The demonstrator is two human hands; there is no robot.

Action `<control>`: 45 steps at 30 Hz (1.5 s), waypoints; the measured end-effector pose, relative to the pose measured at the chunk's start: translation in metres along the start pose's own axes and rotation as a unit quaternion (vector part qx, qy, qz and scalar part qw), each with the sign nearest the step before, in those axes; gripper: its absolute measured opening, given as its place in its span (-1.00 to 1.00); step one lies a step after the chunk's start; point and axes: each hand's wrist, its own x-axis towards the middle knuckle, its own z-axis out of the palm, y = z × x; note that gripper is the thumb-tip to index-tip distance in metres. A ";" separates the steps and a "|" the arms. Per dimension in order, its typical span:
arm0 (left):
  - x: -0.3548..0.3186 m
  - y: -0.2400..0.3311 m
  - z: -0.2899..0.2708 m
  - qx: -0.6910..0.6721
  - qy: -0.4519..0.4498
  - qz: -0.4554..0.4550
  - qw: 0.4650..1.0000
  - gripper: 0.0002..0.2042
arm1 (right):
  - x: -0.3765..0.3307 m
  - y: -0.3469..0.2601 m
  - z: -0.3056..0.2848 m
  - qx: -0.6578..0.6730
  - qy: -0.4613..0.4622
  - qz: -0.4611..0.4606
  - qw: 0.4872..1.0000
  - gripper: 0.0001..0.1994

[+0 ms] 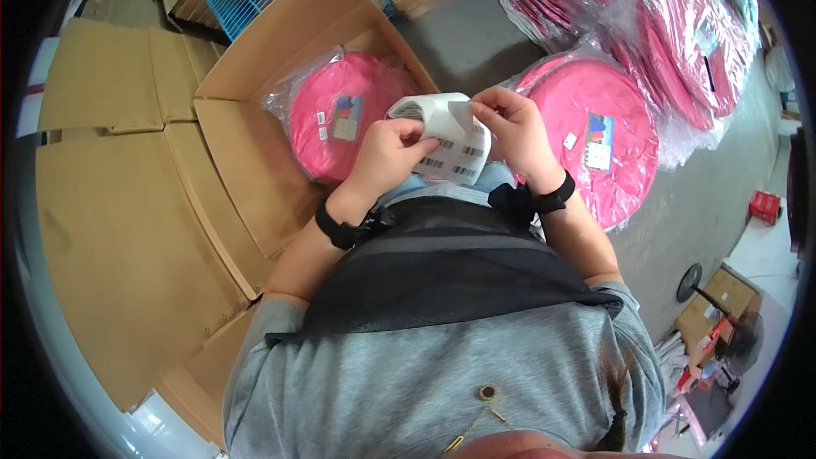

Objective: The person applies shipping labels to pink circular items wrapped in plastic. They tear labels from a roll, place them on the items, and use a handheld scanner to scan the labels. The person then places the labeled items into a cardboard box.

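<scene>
The left hand point(382, 160) holds the left side of a curled white paper strip of printed labels point(466, 155), which sits between both hands; the right hand point(518, 129) pinches its upper right edge, near a round pink plastic-wrapped bundle point(568, 112)

- Your label roll point(457, 146): barcodes point(464, 172), too small to read.
- Left of the roll, boxed pink pack point(374, 85): two stickers point(322, 133), picture card point(346, 119).
- Right of it, unboxed pink pack point(565, 93): single sticker point(570, 141), illustrated card point(599, 141).
</scene>
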 end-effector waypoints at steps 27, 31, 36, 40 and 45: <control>0.029 -0.052 0.106 0.063 -0.124 -0.228 0.964 -0.91 | 0.017 0.336 -0.342 -0.407 0.135 -0.067 0.901 -0.93; 0.036 -0.052 0.119 0.010 -0.099 -0.266 0.959 -0.92 | 0.021 0.350 -0.348 -0.416 0.127 -0.084 0.897 -0.93; 0.043 -0.053 0.125 0.015 -0.104 -0.301 0.948 -0.92 | 0.021 0.360 -0.350 -0.415 0.122 -0.093 0.897 -0.92; 0.051 -0.053 0.134 -0.001 -0.110 -0.297 0.949 -0.93 | 0.015 0.370 -0.355 -0.437 0.084 -0.073 0.893 -0.90; 0.056 -0.052 0.138 -0.008 -0.120 -0.296 0.948 -0.93 | 0.012 0.354 -0.356 -0.539 0.030 -0.079 0.838 -0.87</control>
